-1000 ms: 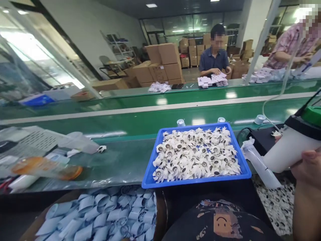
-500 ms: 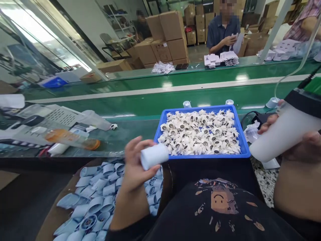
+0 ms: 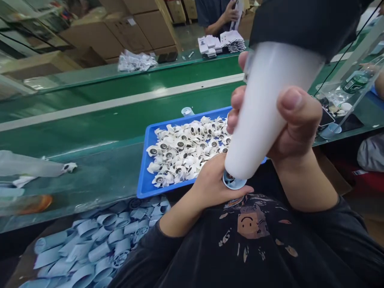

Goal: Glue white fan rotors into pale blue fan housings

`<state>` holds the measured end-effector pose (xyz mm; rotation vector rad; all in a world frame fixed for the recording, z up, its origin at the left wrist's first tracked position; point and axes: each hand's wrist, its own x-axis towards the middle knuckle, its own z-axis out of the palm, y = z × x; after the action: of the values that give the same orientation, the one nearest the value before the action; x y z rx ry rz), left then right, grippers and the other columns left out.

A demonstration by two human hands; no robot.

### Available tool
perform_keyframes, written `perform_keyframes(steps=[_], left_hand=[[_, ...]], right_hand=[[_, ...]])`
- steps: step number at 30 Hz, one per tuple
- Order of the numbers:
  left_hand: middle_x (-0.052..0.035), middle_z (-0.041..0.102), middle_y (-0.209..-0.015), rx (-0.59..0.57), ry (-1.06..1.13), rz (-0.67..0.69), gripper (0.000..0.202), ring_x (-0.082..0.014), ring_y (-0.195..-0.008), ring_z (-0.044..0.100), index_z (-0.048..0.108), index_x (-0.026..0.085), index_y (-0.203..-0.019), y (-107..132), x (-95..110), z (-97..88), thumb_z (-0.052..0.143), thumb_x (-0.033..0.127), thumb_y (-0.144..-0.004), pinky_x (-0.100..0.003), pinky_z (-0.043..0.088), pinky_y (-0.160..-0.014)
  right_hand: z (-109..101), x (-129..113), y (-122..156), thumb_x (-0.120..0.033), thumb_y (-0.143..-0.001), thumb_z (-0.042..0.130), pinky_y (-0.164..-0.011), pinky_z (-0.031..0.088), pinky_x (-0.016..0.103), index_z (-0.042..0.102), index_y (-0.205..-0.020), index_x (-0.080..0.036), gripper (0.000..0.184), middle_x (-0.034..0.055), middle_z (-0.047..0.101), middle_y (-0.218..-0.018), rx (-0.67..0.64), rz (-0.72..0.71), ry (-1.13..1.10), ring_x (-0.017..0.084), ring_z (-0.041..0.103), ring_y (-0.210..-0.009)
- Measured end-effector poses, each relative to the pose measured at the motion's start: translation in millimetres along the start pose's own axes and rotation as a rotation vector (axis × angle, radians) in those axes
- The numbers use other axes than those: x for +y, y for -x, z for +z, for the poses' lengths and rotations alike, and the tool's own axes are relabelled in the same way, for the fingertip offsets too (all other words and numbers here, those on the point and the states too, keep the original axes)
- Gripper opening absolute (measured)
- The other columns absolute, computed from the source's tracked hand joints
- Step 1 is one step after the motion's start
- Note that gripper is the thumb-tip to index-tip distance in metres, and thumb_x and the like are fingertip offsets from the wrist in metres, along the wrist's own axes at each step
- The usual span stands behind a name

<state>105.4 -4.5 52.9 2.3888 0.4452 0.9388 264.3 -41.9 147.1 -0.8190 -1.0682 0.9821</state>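
In my right hand [image 3: 295, 128] is a large white tapered cylinder with a black upper part [image 3: 267, 104], held tilted. Its rounded lower end meets the mouth of a light blue plastic cup [image 3: 235, 184], or hangs just over it; I cannot tell which. My left hand [image 3: 211, 180] wraps around that cup, whose far side is hidden. Just behind my hands is a blue tray [image 3: 143, 172], heaped with small white fan impellers [image 3: 186, 150] with dark hubs.
Many light blue cups [image 3: 99, 250] fill a container at lower left. A green conveyor [image 3: 126, 100] runs across, with a single cup [image 3: 187, 111] on it. Beyond, a co-worker's hand [image 3: 231, 14] holds white pieces near white stacks [image 3: 210, 46]. Bottles [image 3: 30, 164] lie at left.
My left hand has brought the blue cup rightward, in front of my chest. My right hand has moved the white cylinder left, over the cup. The view has shifted to the right.
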Motion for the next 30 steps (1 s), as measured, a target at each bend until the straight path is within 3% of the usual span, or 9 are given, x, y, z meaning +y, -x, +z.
perform_keyframes(steps=[3, 8, 14, 25, 27, 30], left_hand=[[0.0003, 0.06, -0.071, 0.025, 0.001, 0.002, 0.033, -0.0149, -0.063, 0.055, 0.056, 0.02, -0.08, -1, 3, 1.3, 0.071, 0.049, -0.074, -0.03, 0.047, -0.058], [-0.0007, 0.062, -0.074, 0.033, -0.015, -0.007, 0.027, -0.015, -0.064, 0.056, 0.057, 0.02, -0.082, 1, 7, 3.1, 0.069, 0.043, -0.075, -0.029, 0.048, -0.059], [-0.0008, 0.061, -0.073, 0.047, -0.016, -0.036, 0.026, -0.0155, -0.064, 0.056, 0.057, 0.019, -0.083, 1, 9, 5.4, 0.069, 0.041, -0.075, -0.029, 0.048, -0.059], [-0.0023, 0.063, -0.075, 0.036, 0.024, -0.082, 0.029, -0.0167, -0.067, 0.058, 0.058, 0.018, -0.082, 2, 9, 7.4, 0.071, 0.042, -0.073, -0.03, 0.049, -0.061], [-0.0025, 0.065, -0.077, -0.016, 0.074, -0.137, 0.031, -0.0174, -0.068, 0.06, 0.06, 0.018, -0.085, 0, 10, 6.4, 0.072, 0.043, -0.072, -0.03, 0.049, -0.062], [-0.0052, 0.072, -0.097, -0.235, 0.149, -0.269, 0.052, -0.0224, -0.082, 0.067, 0.062, 0.022, -0.112, 2, 1, -4.3, 0.076, 0.046, -0.068, -0.033, 0.054, -0.07]], right_hand=[[2, 2, 3, -0.095, -0.056, 0.051, -0.066, 0.058, 0.033, 0.058, -0.085, -0.018, 0.082, 0.0015, 0.059, -0.074, 0.008, -0.023, 0.1, 0.018, 0.066, -0.072], [5, 2, 8, -0.082, -0.066, 0.062, -0.061, 0.058, 0.033, 0.058, -0.073, -0.016, 0.067, 0.0035, 0.06, -0.076, 0.073, -0.179, 0.014, 0.014, 0.061, -0.063], [13, 1, 10, -0.075, -0.074, 0.063, -0.058, 0.055, 0.032, 0.056, -0.103, -0.018, 0.064, -0.0015, 0.059, -0.071, 0.156, -0.148, -0.033, 0.015, 0.06, -0.061], [12, 8, 6, -0.076, -0.073, 0.063, -0.054, 0.054, 0.032, 0.053, -0.109, -0.016, 0.071, -0.0014, 0.061, -0.073, 0.159, -0.166, -0.009, 0.016, 0.063, -0.06], [11, 11, 3, -0.076, -0.071, 0.064, -0.052, 0.053, 0.031, 0.056, -0.108, -0.018, 0.069, -0.0015, 0.061, -0.072, 0.174, -0.15, 0.001, 0.016, 0.062, -0.059], [-4, 15, 2, -0.063, -0.065, 0.078, -0.056, 0.055, 0.031, 0.061, -0.106, -0.02, 0.062, -0.0012, 0.063, -0.076, 0.163, -0.154, -0.035, 0.016, 0.063, -0.062]])
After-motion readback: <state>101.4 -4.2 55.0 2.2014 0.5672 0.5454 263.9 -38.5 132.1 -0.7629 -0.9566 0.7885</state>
